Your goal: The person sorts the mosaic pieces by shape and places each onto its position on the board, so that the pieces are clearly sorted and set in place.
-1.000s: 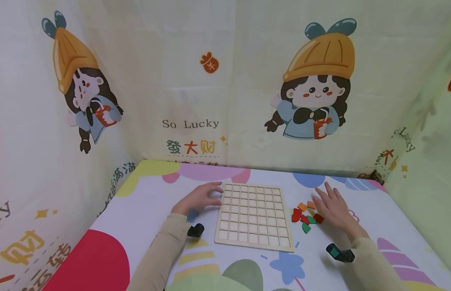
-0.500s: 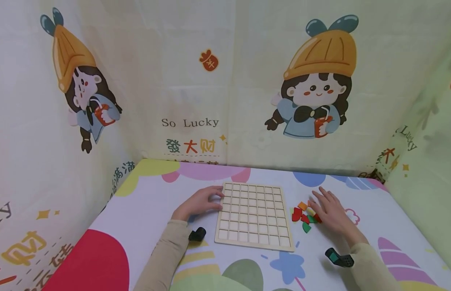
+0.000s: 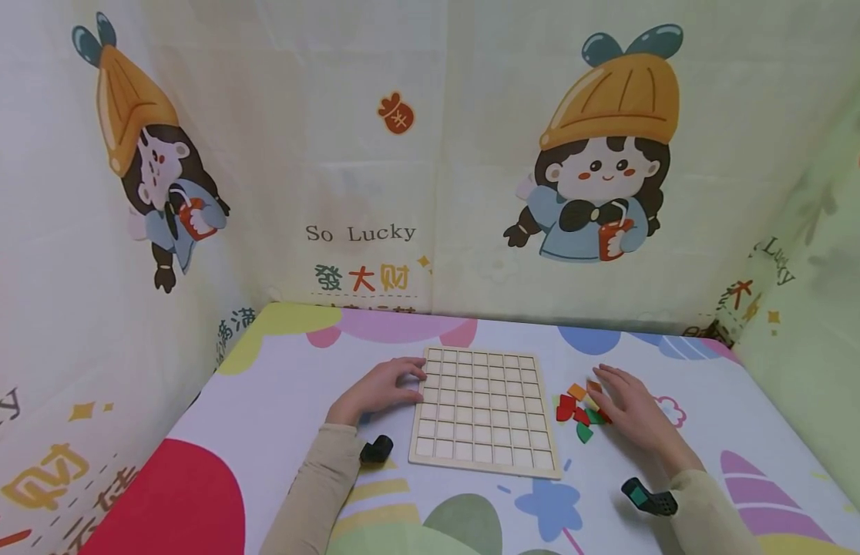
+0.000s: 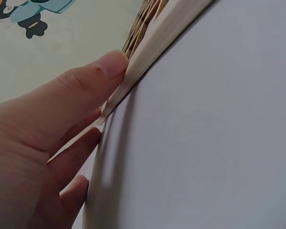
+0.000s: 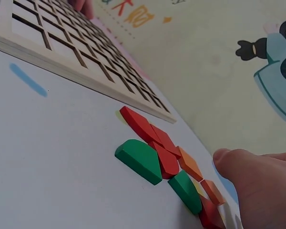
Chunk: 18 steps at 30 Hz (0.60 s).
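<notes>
A pale wooden grid board (image 3: 485, 469) lies flat on the table, its square compartments bare. My left hand (image 3: 381, 387) rests at the board's left edge; in the left wrist view the thumb (image 4: 112, 64) touches the rim while the other fingers lie along the edge. To the right of the board sits a small cluster of coloured flat blocks: a red block (image 3: 566, 408), an orange block (image 3: 576, 392), a green block (image 5: 139, 161) and several others. My right hand (image 3: 634, 412) hovers at the cluster's right side, fingers extended, partly hiding some blocks.
A patterned cloth covers the table (image 3: 465, 532). Printed curtains (image 3: 471, 177) rise behind the table and at both sides. Each forearm carries a wrist camera, the left camera (image 3: 377, 449) close to the board and the right camera (image 3: 648, 497) nearer the front.
My right hand has lowered and shifted slightly left toward the blocks, its fingers drawing closer together. My left hand has come in against the board's left edge. The board has stayed put.
</notes>
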### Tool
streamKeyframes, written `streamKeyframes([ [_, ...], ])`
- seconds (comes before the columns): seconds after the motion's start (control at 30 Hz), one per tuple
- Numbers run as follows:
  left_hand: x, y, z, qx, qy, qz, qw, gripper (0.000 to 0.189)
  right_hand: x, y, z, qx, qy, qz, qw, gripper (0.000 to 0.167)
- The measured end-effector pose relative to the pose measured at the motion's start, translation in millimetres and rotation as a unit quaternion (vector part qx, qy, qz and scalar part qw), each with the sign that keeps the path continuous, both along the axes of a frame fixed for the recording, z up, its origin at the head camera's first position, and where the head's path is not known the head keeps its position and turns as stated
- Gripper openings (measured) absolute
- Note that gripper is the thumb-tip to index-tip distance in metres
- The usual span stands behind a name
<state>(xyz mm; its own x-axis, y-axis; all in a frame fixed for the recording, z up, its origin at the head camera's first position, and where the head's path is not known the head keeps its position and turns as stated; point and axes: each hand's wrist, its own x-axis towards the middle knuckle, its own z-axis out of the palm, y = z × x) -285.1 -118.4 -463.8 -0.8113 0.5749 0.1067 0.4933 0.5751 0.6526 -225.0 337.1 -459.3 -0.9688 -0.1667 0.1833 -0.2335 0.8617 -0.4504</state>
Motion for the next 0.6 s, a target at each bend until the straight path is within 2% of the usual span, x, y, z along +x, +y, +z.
streamKeyframes([
  [0.27, 0.3, 1.5, 0.7, -0.008, 0.000, 0.007, 0.9999, 0.034, 3.6, 3.6, 0.0, -0.006, -0.006, -0.006, 0.9999, 0.061],
  [0.6, -0.9, 2.8, 1.7, -0.018, 0.010, 0.005, 0.9998, 0.031, 5.2, 6.0, -2.8, -0.014, 0.020, -0.004, 0.9997, 0.051],
])
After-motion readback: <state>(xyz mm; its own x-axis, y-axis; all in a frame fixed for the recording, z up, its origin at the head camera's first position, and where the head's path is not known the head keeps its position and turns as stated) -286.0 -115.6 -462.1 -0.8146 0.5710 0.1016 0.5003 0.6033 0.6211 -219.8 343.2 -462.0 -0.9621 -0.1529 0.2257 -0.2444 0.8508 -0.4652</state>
